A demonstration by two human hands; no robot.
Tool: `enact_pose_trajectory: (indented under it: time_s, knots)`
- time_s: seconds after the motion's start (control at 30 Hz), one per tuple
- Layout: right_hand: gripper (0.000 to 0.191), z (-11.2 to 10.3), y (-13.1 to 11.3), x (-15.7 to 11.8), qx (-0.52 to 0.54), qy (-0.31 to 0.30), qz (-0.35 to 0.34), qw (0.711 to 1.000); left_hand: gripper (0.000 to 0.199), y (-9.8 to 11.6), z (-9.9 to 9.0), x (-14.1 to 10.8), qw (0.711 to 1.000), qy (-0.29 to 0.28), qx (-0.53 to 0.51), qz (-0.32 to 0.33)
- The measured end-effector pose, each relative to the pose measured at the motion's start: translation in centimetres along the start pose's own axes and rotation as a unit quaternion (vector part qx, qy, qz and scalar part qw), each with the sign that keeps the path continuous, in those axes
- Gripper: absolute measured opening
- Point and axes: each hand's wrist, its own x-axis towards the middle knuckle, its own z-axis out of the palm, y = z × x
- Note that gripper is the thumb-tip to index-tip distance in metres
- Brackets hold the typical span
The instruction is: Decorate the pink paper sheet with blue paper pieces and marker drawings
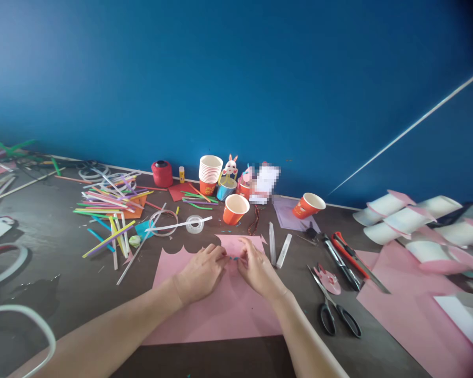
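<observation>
A large pink paper (205, 320) with scalloped cut-outs along its far edge lies on the dark table. Over its upper part, my left hand (203, 273) is closed, fingertips pinched near small blue bits. My right hand (260, 270) faces it with thumb and fingers curled around the same spot; the index finger is raised. What lies between the fingertips is too small to make out. An orange paper cup (235, 209) stands just beyond the hands. Scissors (331, 307) and a pink cut-out piece (329, 280) rest to the right.
Colourful straws (114, 202), a tape roll (195, 224) and red thread (162, 174) lie at left. Stacked cups (210, 173) stand by the blue wall. A red cutter (350, 254), another orange cup (308, 205), pink sheets (410, 304) and paper rolls (402, 223) are at right.
</observation>
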Motion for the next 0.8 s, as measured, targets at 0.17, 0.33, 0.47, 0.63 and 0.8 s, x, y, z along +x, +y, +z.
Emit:
enact_pose_trajectory:
  time_s: [0.17,0.33,0.47,0.63,0.8]
  knots:
    - [0.046,-0.1,0.3,-0.2,0.023,0.018,-0.008,1.0,0.029,0.0,0.1,-0.1,1.0,-0.007,0.018,0.013]
    - [0.035,-0.6,0.2,-0.3,0.046,-0.017,-0.044,0.998,0.029,0.0,0.1,-0.1,1.0,-0.007,0.019,0.012]
    - [0.032,-0.8,-0.1,-0.3,0.038,-0.036,-0.045,0.998,0.029,-0.1,0.1,-0.2,1.0,-0.011,0.021,0.012]
    - [0.032,-0.6,0.0,-0.3,0.043,-0.024,-0.037,0.998,0.027,-0.5,0.3,-0.1,1.0,0.007,-0.021,0.011]
    - [0.025,-0.4,0.2,-0.3,0.043,-0.012,-0.032,0.999,0.02,-1.1,0.6,0.1,0.99,0.074,-0.124,-0.009]
